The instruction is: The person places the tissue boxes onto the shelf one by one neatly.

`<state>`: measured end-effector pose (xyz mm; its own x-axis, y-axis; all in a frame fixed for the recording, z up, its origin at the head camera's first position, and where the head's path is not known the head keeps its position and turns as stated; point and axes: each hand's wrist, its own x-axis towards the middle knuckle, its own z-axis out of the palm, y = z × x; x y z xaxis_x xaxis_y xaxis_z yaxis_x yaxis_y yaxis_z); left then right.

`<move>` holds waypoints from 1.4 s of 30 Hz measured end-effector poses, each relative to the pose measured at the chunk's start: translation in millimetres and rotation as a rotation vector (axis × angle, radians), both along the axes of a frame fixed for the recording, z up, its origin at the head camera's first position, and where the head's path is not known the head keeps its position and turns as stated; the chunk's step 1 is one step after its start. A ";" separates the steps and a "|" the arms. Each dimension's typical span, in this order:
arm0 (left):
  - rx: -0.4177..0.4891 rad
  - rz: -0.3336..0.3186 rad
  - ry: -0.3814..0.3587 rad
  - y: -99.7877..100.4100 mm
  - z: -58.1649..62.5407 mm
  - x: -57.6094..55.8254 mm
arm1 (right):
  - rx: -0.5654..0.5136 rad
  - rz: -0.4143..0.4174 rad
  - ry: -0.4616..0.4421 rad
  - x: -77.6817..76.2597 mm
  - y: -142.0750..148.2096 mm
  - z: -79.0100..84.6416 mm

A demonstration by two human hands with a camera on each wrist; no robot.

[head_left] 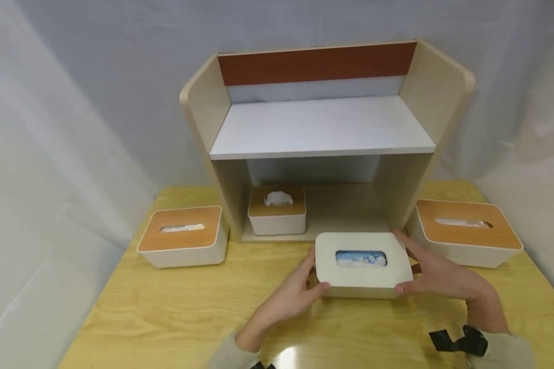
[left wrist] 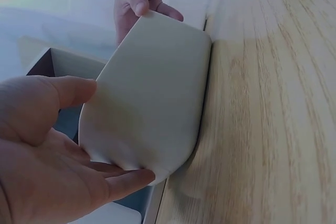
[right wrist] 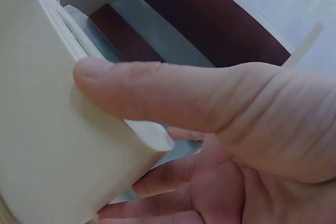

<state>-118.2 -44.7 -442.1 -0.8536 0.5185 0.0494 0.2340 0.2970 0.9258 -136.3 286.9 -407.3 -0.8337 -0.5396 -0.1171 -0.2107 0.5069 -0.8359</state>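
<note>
A cream tissue box (head_left: 364,279) with an oval slot, blue-and-white packaging showing through it, is between the two hands in front of the shelf unit. My left hand (head_left: 293,294) grips its left end, thumb on the near side and fingers round the end. Across from it, my right hand (head_left: 436,271) holds the right end, with the thumb on the near edge. In the left wrist view the plain side of the box (left wrist: 149,82) faces me, its lower edge close to the table; whether it touches is hard to tell.
A two-level shelf unit (head_left: 323,128) stands at the back. On its lower level, at the left, sits a small wood-lidded tissue box (head_left: 277,224). Longer wood-lidded tissue boxes stand on the wooden table (head_left: 166,318), one left (head_left: 184,256) and one right (head_left: 471,251) of the unit.
</note>
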 end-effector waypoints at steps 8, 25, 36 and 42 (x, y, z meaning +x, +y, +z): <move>-0.040 0.025 0.074 1.0 -3.3 -1.1 | 0.054 -0.050 0.023 0.6 -6.5 -0.1; 0.098 0.101 0.047 0.0 -14.6 -14.9 | -0.003 -0.136 0.034 -8.8 -19.9 -2.9; 0.101 0.120 0.051 -2.5 -12.6 -21.2 | -0.116 -0.151 0.008 -12.7 -22.6 -7.4; 0.111 0.132 0.028 -4.9 -16.5 -21.3 | -0.156 -0.167 0.002 -12.0 -24.4 -13.1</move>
<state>-139.5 -49.6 -458.6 -0.9113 0.3925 0.1245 0.2257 0.2234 0.9482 -148.3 262.4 -420.4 -0.9130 -0.4058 -0.0414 -0.1362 0.3991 -0.9067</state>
